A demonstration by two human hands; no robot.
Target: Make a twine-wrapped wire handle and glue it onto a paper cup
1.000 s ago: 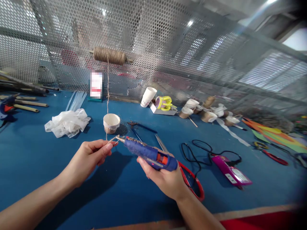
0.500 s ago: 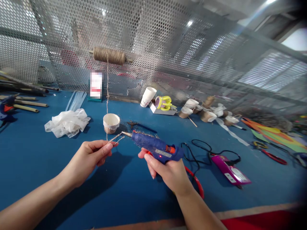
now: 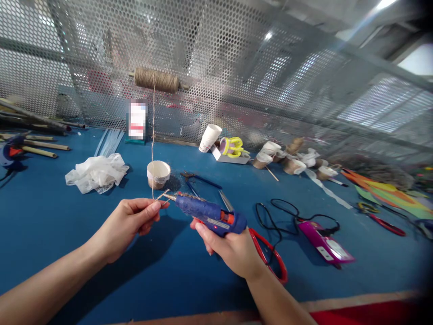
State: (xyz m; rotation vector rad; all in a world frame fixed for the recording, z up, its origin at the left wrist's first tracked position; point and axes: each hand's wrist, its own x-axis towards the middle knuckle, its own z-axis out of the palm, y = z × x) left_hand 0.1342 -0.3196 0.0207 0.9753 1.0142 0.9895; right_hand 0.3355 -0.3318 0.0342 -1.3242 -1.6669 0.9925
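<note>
Between thumb and fingers, my left hand pinches a length of twine that runs down from a brown spool on the mesh. A short end of it sticks out past my fingertips. My right hand is wrapped round a blue hot glue gun, its small red light lit. The metal nozzle points left, close by the twine end; whether they touch I cannot tell. Just beyond my left hand stands a small paper cup, white at the rim and brown lower down.
Crumpled white plastic lies at left. Behind the glue gun are blue-handled pliers; red-handled scissors lie under my right wrist. A purple power strip with black cable sits at right. A white cup leans near the mesh.
My right hand has moved the glue gun left and slightly down, bringing the nozzle nearer my left fingertips. More of the red-handled scissors shows now. My left hand has hardly moved.
</note>
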